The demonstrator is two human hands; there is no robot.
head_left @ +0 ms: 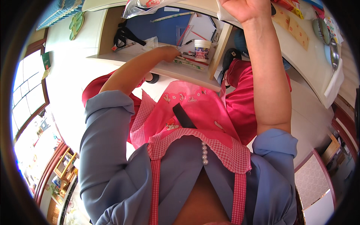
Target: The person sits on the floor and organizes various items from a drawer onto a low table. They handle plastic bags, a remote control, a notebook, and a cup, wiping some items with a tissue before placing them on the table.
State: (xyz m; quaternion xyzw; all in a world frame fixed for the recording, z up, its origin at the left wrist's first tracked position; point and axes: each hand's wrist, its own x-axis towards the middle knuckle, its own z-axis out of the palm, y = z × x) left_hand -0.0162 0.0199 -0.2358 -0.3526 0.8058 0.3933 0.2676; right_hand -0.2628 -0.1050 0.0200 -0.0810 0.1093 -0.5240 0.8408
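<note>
My left hand [169, 53] reaches into an open drawer [194, 74], its fingers down among pens and pencils. A dark-and-white pen [186, 44] slants up beside the fingertips; whether they grip it is hidden. Close to this hand lie patterned pencils [191, 65] and a red pencil [198, 61]. A printed paper cup [202, 50] stands upright just to their right. My right hand [249, 8] is raised over the tabletop edge at the top of the view, its fingers cut off by the frame. White paper or cloth [225, 12] shows beside its wrist.
Inside the drawer are a blue folder [157, 26], a black strap [123, 35] and a clear ruler [182, 35]. A plastic bag [146, 7] overhangs its back. Right, the tabletop [298, 56] bears a metal dish [333, 53]. Green slippers [76, 25] lie on the floor at left.
</note>
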